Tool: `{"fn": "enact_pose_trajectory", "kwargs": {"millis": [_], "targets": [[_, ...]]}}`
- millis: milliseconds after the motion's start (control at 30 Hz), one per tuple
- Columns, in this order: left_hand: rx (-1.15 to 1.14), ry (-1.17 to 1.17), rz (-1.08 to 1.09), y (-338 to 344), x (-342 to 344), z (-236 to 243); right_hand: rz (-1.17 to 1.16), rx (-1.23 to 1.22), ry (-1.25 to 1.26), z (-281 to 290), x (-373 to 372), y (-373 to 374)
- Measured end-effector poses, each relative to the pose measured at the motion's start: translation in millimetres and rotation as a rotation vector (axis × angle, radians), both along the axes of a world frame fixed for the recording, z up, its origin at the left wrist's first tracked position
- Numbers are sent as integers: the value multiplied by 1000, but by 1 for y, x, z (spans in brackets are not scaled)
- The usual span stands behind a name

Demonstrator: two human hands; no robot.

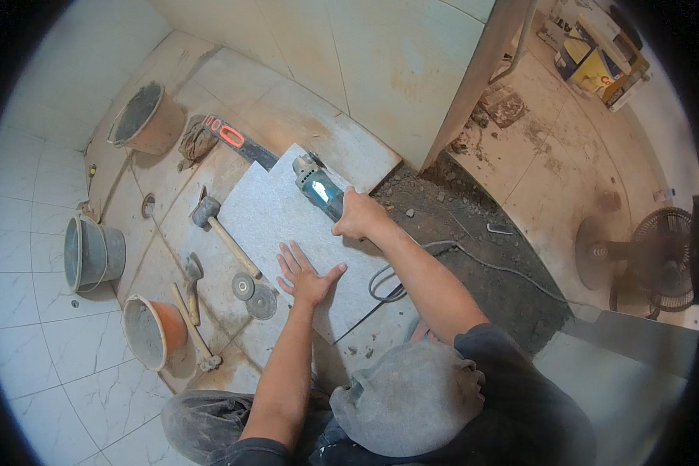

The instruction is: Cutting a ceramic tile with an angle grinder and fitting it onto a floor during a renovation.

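My left hand (pixel 306 278) lies flat on a light grey speckled tile (pixel 260 210), fingers spread. In my right hand (pixel 359 215) is a teal angle grinder (pixel 321 189), gripped round the rear of its body. The grinder's metal head rests on or just above the far part of the tile; its disc cannot be made out. A dark power cord (pixel 512 271) loops beside the tile and runs off to the right. Left of the tile lie a rubber mallet (pixel 229 239) with a wooden handle and two round discs (pixel 262 302). A black level (pixel 245 144) with orange openings lies beyond the tile.
An orange bucket (pixel 172 325), a grey bucket (pixel 113 255) and a brown bucket (pixel 160 126) stand at left. A trowel (pixel 193 287) and a hammer (pixel 196 334) lie near. Loose dark soil (pixel 474 264) borders the tile at right. A fan (pixel 660 256) stands far right.
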State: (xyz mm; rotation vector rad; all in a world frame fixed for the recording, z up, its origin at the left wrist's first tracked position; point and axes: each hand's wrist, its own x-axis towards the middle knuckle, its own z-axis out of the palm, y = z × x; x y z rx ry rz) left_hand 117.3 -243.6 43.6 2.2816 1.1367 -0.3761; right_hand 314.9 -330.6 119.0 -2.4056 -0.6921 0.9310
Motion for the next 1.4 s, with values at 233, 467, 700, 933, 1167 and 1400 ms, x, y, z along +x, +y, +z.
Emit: {"fn": "enact_pose_trajectory", "kwargs": {"millis": [233, 467, 700, 933, 1167, 1400], "targets": [[8, 1, 0, 1, 0, 0, 11, 8, -31, 1, -3, -4], [-3, -3, 9, 0, 0, 3, 12, -6, -26, 4, -7, -13], [10, -3, 7, 0, 0, 0, 19, -15, 4, 1, -5, -11], [2, -16, 8, 0, -1, 2, 11, -1, -14, 1, -7, -16], [13, -15, 5, 0, -1, 1, 2, -11, -18, 4, -14, -27], [10, -5, 5, -1, 0, 0, -2, -18, -9, 1, -11, -28]]}}
